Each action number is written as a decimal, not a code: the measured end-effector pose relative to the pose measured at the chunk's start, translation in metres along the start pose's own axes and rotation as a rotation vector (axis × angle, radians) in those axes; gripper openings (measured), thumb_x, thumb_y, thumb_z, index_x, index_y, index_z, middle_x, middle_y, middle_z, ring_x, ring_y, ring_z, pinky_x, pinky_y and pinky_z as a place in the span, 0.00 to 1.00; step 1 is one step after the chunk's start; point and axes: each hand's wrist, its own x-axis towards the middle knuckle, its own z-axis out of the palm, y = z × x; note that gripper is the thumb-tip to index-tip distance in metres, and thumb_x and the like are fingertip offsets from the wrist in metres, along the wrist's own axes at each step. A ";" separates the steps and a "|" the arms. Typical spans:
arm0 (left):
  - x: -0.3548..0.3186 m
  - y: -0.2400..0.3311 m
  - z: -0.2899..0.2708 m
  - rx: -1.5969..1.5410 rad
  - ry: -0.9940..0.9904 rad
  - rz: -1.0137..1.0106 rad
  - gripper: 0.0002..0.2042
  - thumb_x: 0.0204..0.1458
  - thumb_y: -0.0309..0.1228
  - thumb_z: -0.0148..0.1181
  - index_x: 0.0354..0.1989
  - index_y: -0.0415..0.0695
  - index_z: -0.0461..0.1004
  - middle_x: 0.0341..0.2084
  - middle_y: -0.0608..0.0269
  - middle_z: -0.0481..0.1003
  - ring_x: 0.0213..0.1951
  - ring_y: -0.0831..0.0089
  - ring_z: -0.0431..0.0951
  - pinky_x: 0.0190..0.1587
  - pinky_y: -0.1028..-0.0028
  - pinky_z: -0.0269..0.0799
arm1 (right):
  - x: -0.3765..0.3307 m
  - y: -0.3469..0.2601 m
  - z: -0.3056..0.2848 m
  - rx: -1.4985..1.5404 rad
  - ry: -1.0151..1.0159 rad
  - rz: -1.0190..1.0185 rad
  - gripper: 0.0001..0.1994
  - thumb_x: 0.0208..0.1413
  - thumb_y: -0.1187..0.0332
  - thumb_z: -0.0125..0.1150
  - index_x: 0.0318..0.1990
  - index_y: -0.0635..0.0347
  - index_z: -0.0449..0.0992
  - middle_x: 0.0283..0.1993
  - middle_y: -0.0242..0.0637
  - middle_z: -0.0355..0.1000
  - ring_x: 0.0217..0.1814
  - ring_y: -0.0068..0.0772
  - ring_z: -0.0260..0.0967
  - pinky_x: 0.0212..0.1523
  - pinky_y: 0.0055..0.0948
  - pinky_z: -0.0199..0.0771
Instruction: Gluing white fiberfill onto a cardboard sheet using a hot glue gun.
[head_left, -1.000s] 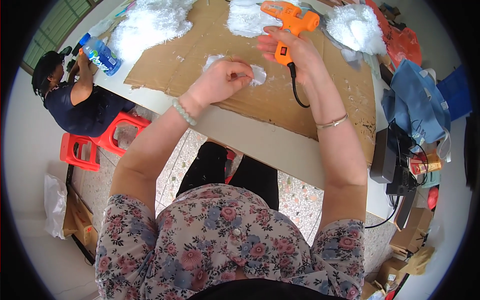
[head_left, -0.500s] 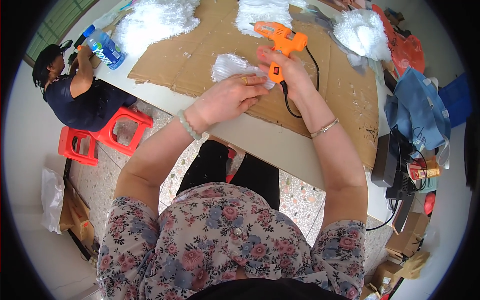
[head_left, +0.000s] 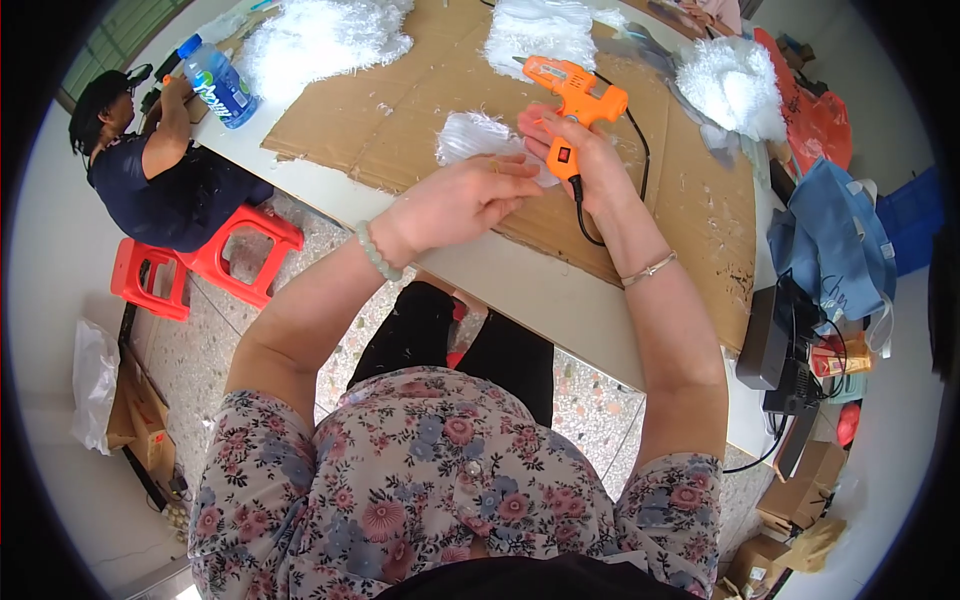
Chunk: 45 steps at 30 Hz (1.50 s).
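I see forearms angled inward.
Right hand clasps orange glue gun; left hand overlaps white fibres, pinch unclear.

In the upper middle of the frame, the right hand holds an orange glue gun, its nozzle toward the upper left; just left, the left hand is at the lower edge of a white fringed piece over cardboard; a blue-labelled bottle stands upper left, near a seated co-worker.
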 end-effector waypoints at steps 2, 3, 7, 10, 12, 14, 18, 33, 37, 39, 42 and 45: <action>0.000 0.003 -0.020 -0.188 0.125 -0.180 0.10 0.53 0.27 0.54 0.43 0.42 0.76 0.40 0.55 0.76 0.45 0.63 0.74 0.47 0.70 0.69 | 0.000 0.000 -0.002 0.040 0.019 -0.017 0.15 0.55 0.72 0.53 0.49 0.68 0.67 0.49 0.45 0.70 0.51 0.37 0.70 0.51 0.31 0.73; -0.005 0.001 -0.031 -0.369 0.257 -0.365 0.09 0.53 0.28 0.54 0.41 0.41 0.77 0.36 0.53 0.77 0.40 0.64 0.77 0.43 0.72 0.71 | -0.002 -0.001 0.003 0.030 0.023 -0.024 0.15 0.55 0.73 0.53 0.49 0.68 0.66 0.49 0.45 0.70 0.52 0.37 0.70 0.52 0.31 0.73; -0.020 -0.060 -0.049 -0.140 0.452 -0.592 0.10 0.52 0.32 0.58 0.38 0.40 0.78 0.29 0.53 0.78 0.30 0.66 0.77 0.36 0.72 0.71 | -0.003 -0.003 0.005 -0.030 0.001 -0.025 0.15 0.54 0.74 0.54 0.49 0.68 0.65 0.49 0.44 0.70 0.52 0.36 0.70 0.52 0.30 0.72; -0.016 -0.065 -0.052 0.070 0.385 -0.673 0.11 0.50 0.34 0.60 0.38 0.40 0.78 0.27 0.53 0.78 0.28 0.66 0.77 0.34 0.72 0.71 | -0.003 -0.004 0.003 -0.015 0.012 -0.027 0.15 0.54 0.74 0.54 0.49 0.68 0.65 0.49 0.43 0.69 0.52 0.36 0.70 0.52 0.30 0.72; -0.010 -0.065 -0.048 0.140 0.340 -0.686 0.12 0.49 0.35 0.61 0.38 0.40 0.77 0.26 0.53 0.77 0.28 0.65 0.77 0.34 0.72 0.71 | -0.002 -0.002 0.003 -0.011 0.002 -0.031 0.15 0.54 0.74 0.54 0.49 0.68 0.65 0.49 0.43 0.69 0.52 0.36 0.70 0.52 0.30 0.72; -0.002 -0.064 -0.041 0.051 0.294 -0.626 0.10 0.48 0.32 0.60 0.36 0.41 0.76 0.23 0.54 0.76 0.28 0.62 0.77 0.33 0.69 0.71 | -0.001 -0.001 0.003 -0.008 -0.010 -0.035 0.16 0.54 0.74 0.54 0.49 0.68 0.64 0.49 0.43 0.69 0.52 0.36 0.70 0.52 0.30 0.72; 0.012 -0.052 -0.030 0.120 0.273 -0.474 0.06 0.43 0.23 0.55 0.31 0.41 0.74 0.23 0.55 0.74 0.28 0.57 0.75 0.33 0.65 0.71 | -0.004 -0.002 0.004 -0.010 0.022 -0.021 0.16 0.53 0.75 0.54 0.49 0.68 0.64 0.49 0.44 0.69 0.51 0.37 0.70 0.52 0.31 0.73; 0.009 -0.023 -0.048 0.206 0.389 -0.389 0.10 0.47 0.30 0.57 0.38 0.44 0.75 0.23 0.58 0.75 0.28 0.64 0.76 0.33 0.69 0.72 | -0.004 0.000 0.004 -0.003 0.011 -0.011 0.15 0.52 0.76 0.57 0.47 0.70 0.66 0.48 0.43 0.69 0.51 0.35 0.70 0.54 0.29 0.71; -0.001 -0.052 -0.054 0.192 0.365 -0.566 0.16 0.46 0.30 0.58 0.46 0.44 0.72 0.23 0.59 0.75 0.29 0.65 0.76 0.35 0.70 0.72 | -0.002 0.003 0.004 -0.004 0.002 -0.003 0.15 0.51 0.76 0.57 0.47 0.70 0.67 0.48 0.43 0.70 0.52 0.35 0.70 0.55 0.30 0.70; -0.005 -0.066 -0.059 0.161 0.285 -0.654 0.20 0.46 0.30 0.57 0.51 0.44 0.69 0.28 0.59 0.76 0.31 0.65 0.77 0.37 0.70 0.72 | -0.004 0.001 0.005 0.001 0.017 -0.006 0.14 0.51 0.76 0.57 0.46 0.70 0.67 0.48 0.43 0.70 0.52 0.35 0.70 0.55 0.30 0.70; -0.006 -0.074 -0.059 0.168 0.282 -0.663 0.24 0.45 0.29 0.57 0.55 0.47 0.66 0.35 0.58 0.76 0.33 0.64 0.77 0.41 0.68 0.72 | -0.002 0.003 0.004 -0.005 0.020 -0.008 0.14 0.52 0.76 0.57 0.46 0.70 0.68 0.47 0.44 0.70 0.52 0.35 0.70 0.56 0.30 0.69; 0.001 -0.071 -0.051 0.334 0.246 -0.296 0.24 0.45 0.28 0.57 0.54 0.49 0.67 0.40 0.57 0.75 0.36 0.61 0.76 0.44 0.67 0.71 | -0.002 0.002 0.004 -0.011 0.011 -0.006 0.14 0.52 0.76 0.56 0.46 0.70 0.68 0.47 0.44 0.70 0.52 0.36 0.70 0.56 0.30 0.69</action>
